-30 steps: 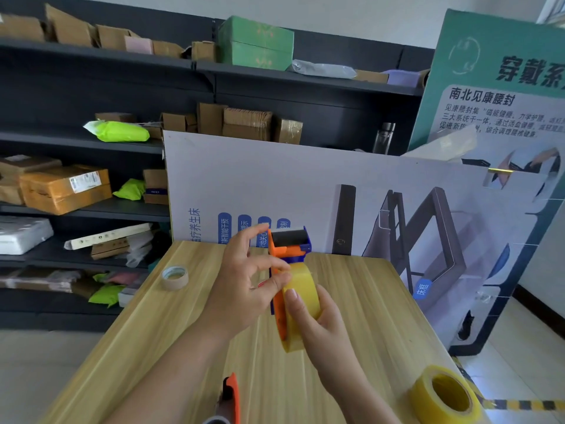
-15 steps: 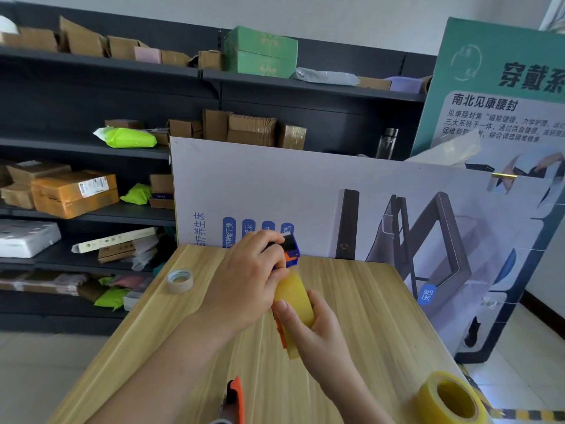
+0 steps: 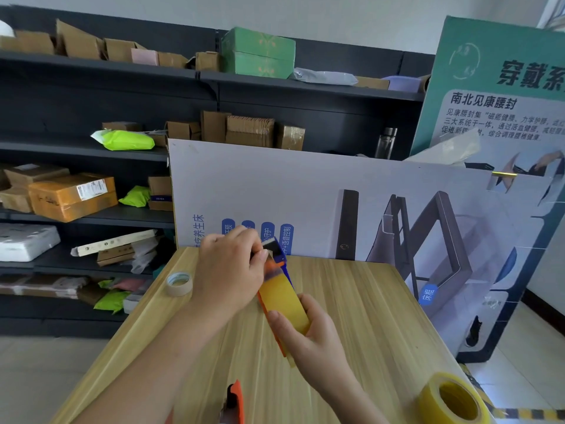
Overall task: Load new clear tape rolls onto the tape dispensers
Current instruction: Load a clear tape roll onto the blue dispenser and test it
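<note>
A: What can we read? On the green board (image 3: 501,65) at upper right we make out the large characters "穿戴系", cut off by the frame edge, and under them the heading "南北见康腰封". The smaller lines below are too fine for us.

B: On the white board (image 3: 305,191) across the middle we read "语音控制" in a blue pill, and "床框" on a blue tag further right. The orange parcel (image 3: 73,195) at the left has a white label, but we cannot read it.

A: Around us we see dark shelves (image 3: 91,151) with cardboard boxes, a green box (image 3: 258,53) at the top and lime-green bags. On the wooden table (image 3: 360,316) a nearly used-up roll (image 3: 179,283) lies at centre left, a full yellowish spare roll (image 3: 452,399) at lower right, and the orange tip of a second dispenser (image 3: 236,400) shows at the bottom edge.

B: The left hand (image 3: 227,270) hides part of the tape dispenser (image 3: 276,255) from us.

A: We see that dispenser, orange and blue, held above the table at frame centre. Its tape roll (image 3: 282,298) is clear with a yellow tint and is seen edge-on.

B: The right hand (image 3: 308,328) grips the roll from below, thumb on its near side. The left hand's fingers are curled and pinch at the dispenser's far end. We cannot tell whether they hold tape there.
</note>
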